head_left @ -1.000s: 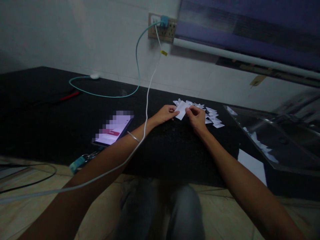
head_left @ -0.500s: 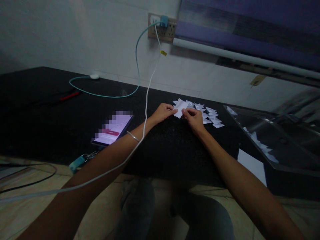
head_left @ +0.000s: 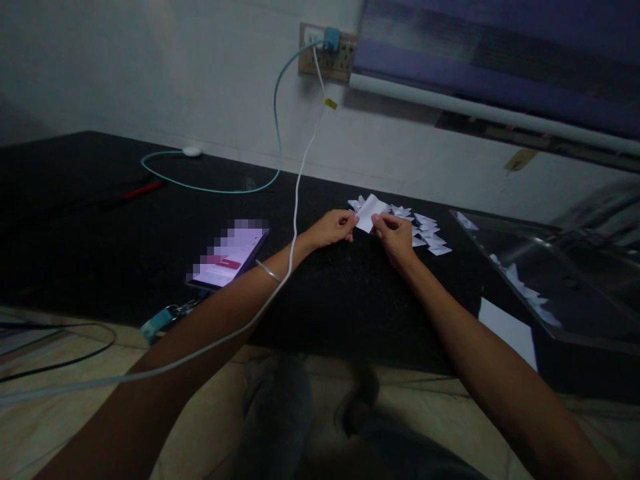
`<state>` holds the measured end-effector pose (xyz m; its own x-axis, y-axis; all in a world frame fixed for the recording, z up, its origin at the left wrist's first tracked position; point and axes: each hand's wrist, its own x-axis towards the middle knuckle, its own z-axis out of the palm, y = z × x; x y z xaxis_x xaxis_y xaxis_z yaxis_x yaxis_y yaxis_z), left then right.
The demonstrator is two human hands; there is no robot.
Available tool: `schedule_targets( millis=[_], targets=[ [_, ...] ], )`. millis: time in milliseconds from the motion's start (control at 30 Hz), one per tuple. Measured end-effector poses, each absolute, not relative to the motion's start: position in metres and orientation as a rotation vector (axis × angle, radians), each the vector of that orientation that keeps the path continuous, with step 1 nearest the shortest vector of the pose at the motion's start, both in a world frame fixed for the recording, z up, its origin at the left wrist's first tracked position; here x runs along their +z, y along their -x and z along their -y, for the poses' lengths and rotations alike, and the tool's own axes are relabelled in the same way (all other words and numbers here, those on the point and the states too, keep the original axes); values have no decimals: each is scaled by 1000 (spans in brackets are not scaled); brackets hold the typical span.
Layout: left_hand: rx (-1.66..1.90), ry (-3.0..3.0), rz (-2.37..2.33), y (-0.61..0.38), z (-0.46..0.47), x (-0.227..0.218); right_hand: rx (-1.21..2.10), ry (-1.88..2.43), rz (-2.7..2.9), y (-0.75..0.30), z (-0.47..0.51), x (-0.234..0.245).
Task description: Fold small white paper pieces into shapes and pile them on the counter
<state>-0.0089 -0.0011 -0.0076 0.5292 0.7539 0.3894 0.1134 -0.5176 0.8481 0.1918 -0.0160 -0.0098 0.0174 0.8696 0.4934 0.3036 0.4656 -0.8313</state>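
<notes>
A small white paper piece point(head_left: 369, 212) is pinched between both my hands over the black countertop point(head_left: 150, 227). My left hand point(head_left: 333, 228) grips its left edge with closed fingers. My right hand point(head_left: 395, 235) pinches the right edge. Just behind and to the right lies a heap of small white folded paper pieces point(head_left: 424, 230). A thin metal bangle point(head_left: 269, 271) sits on my left wrist.
A lit phone point(head_left: 227, 257) lies left of my left arm, with keys on a teal strap point(head_left: 163, 321) at the counter edge. A white cable point(head_left: 295, 200) and a teal cable point(head_left: 215, 190) run from the wall socket point(head_left: 325, 57). A steel sink point(head_left: 550, 280) with paper scraps is at right.
The paper piece has been turned and lifted slightly between my fingers, both hands staying in the same spot. My legs below the counter have shifted.
</notes>
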Motion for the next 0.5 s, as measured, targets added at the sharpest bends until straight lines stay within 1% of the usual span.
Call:
schedule_targets(
  millis=[267,500],
  targets=[
    [978,-1952,-710,9,7,0,706,1064,1603,-196,12,-13],
    [956,-2001,-700,11,5,-4,796,1058,1637,-193,16,-10]
  ],
)
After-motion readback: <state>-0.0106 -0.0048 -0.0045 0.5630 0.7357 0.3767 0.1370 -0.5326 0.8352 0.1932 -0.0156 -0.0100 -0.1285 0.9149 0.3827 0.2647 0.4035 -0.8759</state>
